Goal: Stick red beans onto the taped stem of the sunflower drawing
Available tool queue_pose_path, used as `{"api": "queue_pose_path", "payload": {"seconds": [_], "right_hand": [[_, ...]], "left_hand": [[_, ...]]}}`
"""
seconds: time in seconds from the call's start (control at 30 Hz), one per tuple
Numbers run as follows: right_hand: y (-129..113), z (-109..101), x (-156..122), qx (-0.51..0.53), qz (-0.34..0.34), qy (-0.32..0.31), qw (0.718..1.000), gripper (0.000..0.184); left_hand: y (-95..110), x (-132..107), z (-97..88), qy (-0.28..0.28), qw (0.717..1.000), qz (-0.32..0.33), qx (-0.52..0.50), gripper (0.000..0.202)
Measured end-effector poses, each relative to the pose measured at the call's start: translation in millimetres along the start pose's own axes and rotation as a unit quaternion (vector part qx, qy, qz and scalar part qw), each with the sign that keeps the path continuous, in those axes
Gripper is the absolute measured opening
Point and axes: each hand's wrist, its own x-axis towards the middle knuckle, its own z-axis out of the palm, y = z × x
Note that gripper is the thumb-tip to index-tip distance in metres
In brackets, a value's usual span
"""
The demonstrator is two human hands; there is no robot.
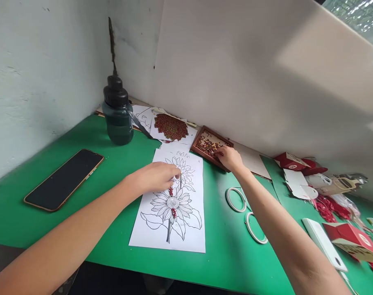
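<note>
A white sheet with a line drawing of sunflowers (146, 235) lies on the green table. My left hand (161, 176) is over its upper flower, fingers curled together; anything between the fingertips is hidden. Just below that hand, a short row of small red beads (170, 191) lies on the lower flower's petals, and another short row (174, 213) lies under its centre. My right hand (229, 157) reaches into a brown tray (201, 154) of small red and yellow beads (208, 145). Its fingertips are pinched together among the beads, and what they grip cannot be made out.
Behind the drawing is a sheet with a bead-covered flower shape (170, 127). A dark bottle (118, 119) and a phone (65, 179) are on the left. Two white rings (236, 200) lie near my right forearm. Red boxes (352, 239) and a white power bank (324, 243) sit at the right.
</note>
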Motion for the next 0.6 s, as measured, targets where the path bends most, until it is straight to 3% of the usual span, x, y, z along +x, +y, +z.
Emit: {"api": "queue_pose_path", "payload": {"seconds": [0.17,0.33,0.47,0.53,0.6], "right_hand": [[-3,-1,-3,0.017,0.032,0.022,0.999,0.025],[-23,-3,-32,0.08,0.049,0.121,0.988,0.026],[-63,8,-92,0.289,-0.056,0.257,0.921,0.037],[-85,15,-126,0.346,-0.118,0.257,0.895,0.038],[-104,20,-156,0.361,-0.227,0.201,0.882,0.033]], "left_hand": [[-4,-6,-11.1,-0.032,0.998,-0.025,-0.048,0.025],[-1,2,-1.7,-0.021,0.999,-0.012,-0.048,0.025],[-2,8,4.7,-0.047,0.996,-0.022,-0.066,0.027],[-4,9,5.7,-0.048,0.995,-0.025,-0.079,0.029],[-6,9,6.4,-0.049,0.995,-0.024,-0.087,0.032]]}}
